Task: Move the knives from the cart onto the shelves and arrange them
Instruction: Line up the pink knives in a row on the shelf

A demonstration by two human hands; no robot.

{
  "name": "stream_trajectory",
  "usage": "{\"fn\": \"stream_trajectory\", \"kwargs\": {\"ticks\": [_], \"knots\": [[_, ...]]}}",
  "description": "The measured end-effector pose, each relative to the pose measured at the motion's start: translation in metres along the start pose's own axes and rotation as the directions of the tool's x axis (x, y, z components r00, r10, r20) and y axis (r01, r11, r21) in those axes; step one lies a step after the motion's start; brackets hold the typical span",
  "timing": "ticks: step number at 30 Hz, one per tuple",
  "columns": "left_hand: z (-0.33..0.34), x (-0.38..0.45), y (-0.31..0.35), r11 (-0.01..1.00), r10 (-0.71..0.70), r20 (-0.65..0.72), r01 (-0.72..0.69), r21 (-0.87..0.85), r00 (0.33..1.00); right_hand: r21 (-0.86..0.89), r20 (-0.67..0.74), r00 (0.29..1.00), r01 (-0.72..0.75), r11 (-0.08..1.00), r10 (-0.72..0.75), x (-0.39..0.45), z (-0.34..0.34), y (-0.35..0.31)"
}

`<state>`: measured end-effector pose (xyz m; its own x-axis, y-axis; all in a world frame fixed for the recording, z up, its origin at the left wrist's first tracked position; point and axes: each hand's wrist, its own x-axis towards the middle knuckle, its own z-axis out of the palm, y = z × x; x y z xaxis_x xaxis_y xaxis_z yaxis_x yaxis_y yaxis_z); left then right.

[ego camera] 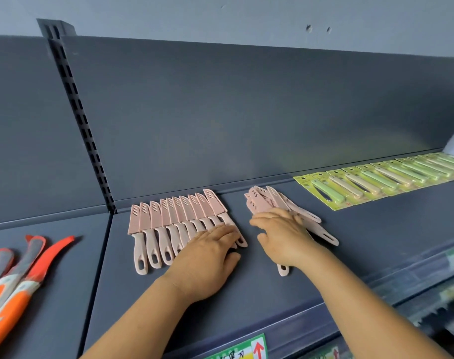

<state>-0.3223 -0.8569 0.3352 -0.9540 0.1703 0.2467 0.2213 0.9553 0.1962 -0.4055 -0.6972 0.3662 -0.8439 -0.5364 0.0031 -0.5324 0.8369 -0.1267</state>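
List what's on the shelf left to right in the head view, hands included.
orange-and-grey knives → tidy row of pink knives → left hand flat on that row's right end → right hand on the loose pile of pink knives → green and cream packaged knives

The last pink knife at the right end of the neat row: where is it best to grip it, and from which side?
Probably the handle, from the near shelf edge: the rightmost pink knife points its sheathed blade at the back panel, and its right side is clear. The left hand covers most of that handle now.

Pink sheathed knives (169,224) fanned in row on shelf (246,281), loose pile (272,206) just right
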Motion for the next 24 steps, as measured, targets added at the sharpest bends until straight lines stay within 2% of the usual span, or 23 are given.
{"fn": "stream_trajectory", "kwargs": {"ticks": [2,4,7,11,15,17,19,21,24], "knots": [[0.0,0.0,0.0,1.0,-0.012,0.001,0.012,-0.001,1.0,0.074,-0.044,0.999,-0.003,0.997,0.007,0.0,0.0,0.0],[-0.001,0.0,0.0,1.0,-0.014,-0.004,0.014,0.003,1.0,0.141,-0.117,0.987,-0.091,0.986,0.108,0.001,-0.002,0.002],[-0.001,0.0,0.0,1.0,-0.027,0.011,0.027,-0.003,1.0,0.15,-0.121,0.97,-0.193,0.97,0.212,0.003,-0.002,0.002],[0.0,0.001,-0.001,1.0,-0.02,0.011,0.02,0.017,1.0,0.068,-0.15,0.955,-0.25,0.966,0.257,0.007,-0.004,-0.002],[0.001,0.001,-0.001,1.0,-0.013,0.004,0.013,0.016,1.0,-0.135,-0.166,0.953,-0.275,0.952,0.252,0.015,-0.009,-0.009],[0.001,0.001,-0.001,1.0,-0.017,0.006,0.017,0.015,1.0,-0.141,-0.179,0.954,-0.267,0.953,0.241,0.016,-0.015,-0.013],[0.001,0.001,-0.001,1.0,-0.025,0.005,0.025,0.008,1.0,-0.025,-0.2,0.949,-0.252,0.967,0.242,0.018,-0.021,-0.016],[0.001,0.001,-0.001,1.0,-0.028,0.003,0.028,0.004,1.0,0.161,-0.204,0.942,-0.237,0.958,0.267,0.023,-0.021,-0.019],[0.0,0.0,-0.001,0.999,-0.033,-0.005,0.033,0.003,0.999,0.367,-0.1,0.967,-0.183,0.912,0.234,0.031,-0.014,-0.032]]}}
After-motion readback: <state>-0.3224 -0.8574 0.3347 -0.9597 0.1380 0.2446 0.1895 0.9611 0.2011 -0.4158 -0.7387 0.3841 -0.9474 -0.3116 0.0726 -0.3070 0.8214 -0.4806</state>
